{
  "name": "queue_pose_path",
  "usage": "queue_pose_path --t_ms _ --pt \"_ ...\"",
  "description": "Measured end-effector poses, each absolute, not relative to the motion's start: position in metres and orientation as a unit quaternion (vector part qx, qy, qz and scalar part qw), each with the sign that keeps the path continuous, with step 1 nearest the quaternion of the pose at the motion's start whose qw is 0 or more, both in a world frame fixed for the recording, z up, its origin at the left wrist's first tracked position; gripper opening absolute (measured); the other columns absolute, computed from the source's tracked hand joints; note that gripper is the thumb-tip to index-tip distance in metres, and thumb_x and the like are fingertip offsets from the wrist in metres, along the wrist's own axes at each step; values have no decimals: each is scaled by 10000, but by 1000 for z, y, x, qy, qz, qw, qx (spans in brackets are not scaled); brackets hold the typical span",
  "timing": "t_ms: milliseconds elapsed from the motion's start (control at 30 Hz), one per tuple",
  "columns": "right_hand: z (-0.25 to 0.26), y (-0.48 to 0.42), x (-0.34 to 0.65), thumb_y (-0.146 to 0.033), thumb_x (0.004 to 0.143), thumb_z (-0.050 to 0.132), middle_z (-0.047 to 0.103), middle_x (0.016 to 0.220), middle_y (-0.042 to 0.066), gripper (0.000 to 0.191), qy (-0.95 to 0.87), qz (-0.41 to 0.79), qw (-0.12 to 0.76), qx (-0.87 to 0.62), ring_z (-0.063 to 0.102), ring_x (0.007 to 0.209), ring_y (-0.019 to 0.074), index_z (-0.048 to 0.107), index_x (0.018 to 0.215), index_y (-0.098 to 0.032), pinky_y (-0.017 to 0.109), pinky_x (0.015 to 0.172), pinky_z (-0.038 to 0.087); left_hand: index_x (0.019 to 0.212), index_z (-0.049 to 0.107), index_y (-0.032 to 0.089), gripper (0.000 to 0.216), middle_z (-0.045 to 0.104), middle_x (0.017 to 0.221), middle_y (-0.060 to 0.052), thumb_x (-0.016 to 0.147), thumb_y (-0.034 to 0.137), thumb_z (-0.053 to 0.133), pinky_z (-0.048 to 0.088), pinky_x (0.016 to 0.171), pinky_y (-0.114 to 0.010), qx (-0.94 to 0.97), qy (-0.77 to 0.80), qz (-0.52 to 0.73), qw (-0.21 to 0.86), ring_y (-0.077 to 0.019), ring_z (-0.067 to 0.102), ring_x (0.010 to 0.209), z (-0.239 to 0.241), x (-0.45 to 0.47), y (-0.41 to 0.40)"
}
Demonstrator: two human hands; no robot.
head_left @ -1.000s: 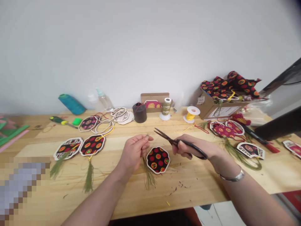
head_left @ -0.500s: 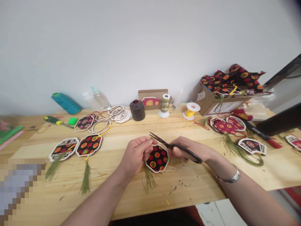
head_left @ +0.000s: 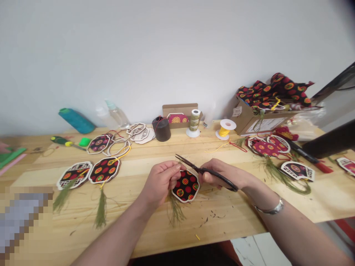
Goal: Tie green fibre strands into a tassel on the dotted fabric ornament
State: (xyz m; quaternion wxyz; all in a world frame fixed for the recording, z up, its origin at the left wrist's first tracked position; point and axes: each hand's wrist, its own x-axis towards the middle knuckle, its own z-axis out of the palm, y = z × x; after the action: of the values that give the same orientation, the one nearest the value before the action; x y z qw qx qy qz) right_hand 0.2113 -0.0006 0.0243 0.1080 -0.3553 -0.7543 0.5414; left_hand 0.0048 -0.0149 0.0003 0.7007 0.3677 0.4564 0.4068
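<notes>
My left hand is closed in a pinch, with a short bit of green thread showing at its fingertips. Beside that thread are the slightly parted blades of black-handled scissors, which my right hand grips by the handles. Under both hands lies an eight-lobed pendant with a pale rim and black patterned fabric. A green tassel spreads from its lower left onto the wooden table. My left fingers cover the pendant's left edge.
Two tasselled pendants lie to the left. Along the wall stand a teal thread cone, a black spool, a green thread spool and a yellow cord spool. A fabric-filled cardboard box stands back right, near a black post.
The scissor blades have shifted slightly up and left at my left fingertips. Green thread shows more clearly there. Both hands otherwise hold nearly the same place.
</notes>
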Motion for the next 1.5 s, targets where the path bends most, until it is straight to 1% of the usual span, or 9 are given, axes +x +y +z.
queue_pose_path --t_ms 200,467,733,933,1133,1267,1367,1500 --pt "21 0 213 -718 768 355 319 543 -46 579 -744 553 103 -362 261 481 51 362 597 -164 197 411 223 720 659 106 206 335 466 71 695 310 657 127 406 -183 369 460 406 698 -25 221 410 0 5 -14" --pt "18 -1 214 -706 768 380 307 523 -54 573 -739 552 119 -367 233 475 49 374 588 -162 199 408 204 724 655 101 186 326 469 72 733 286 630 121 408 -180 372 455 406 700 -19 215 414 -1 4 -15" --pt "19 0 214 -665 782 417 283 495 -65 545 -730 559 121 -374 214 457 42 367 572 -164 196 396 166 726 651 101 179 338 472 71 737 277 626 136 409 -173 374 455 404 699 -18 225 417 -1 4 -14" --pt "20 0 212 -675 764 433 259 474 -75 547 -716 570 119 -386 202 440 36 353 568 -170 195 382 139 731 655 96 185 341 468 71 735 280 628 141 408 -169 374 457 408 696 -18 232 419 -2 4 -14" --pt "21 -1 211 -679 758 432 266 454 -74 549 -716 569 144 -378 209 419 30 338 561 -175 194 375 130 723 650 94 191 338 465 71 736 284 630 137 405 -169 373 452 413 697 -14 233 411 -1 3 -15" --pt "20 -2 214 -676 764 427 298 449 -75 544 -702 579 162 -381 230 387 31 418 601 -157 190 351 158 721 646 92 186 336 457 72 728 278 642 135 399 -164 359 461 436 685 -13 240 405 -1 2 -12" --pt "22 -4 217 -621 830 365 345 444 -68 526 -701 584 174 -370 277 373 41 489 678 -133 188 351 215 718 638 90 174 346 451 75 710 262 659 130 392 -160 324 470 478 667 -6 229 390 -1 0 -8" --pt "26 -8 219 -563 874 318 385 445 -56 511 -712 566 194 -368 321 380 50 516 707 -123 190 375 259 719 627 90 140 357 454 80 687 220 669 145 384 -155 280 454 529 660 -2 235 379 -2 -3 -5"
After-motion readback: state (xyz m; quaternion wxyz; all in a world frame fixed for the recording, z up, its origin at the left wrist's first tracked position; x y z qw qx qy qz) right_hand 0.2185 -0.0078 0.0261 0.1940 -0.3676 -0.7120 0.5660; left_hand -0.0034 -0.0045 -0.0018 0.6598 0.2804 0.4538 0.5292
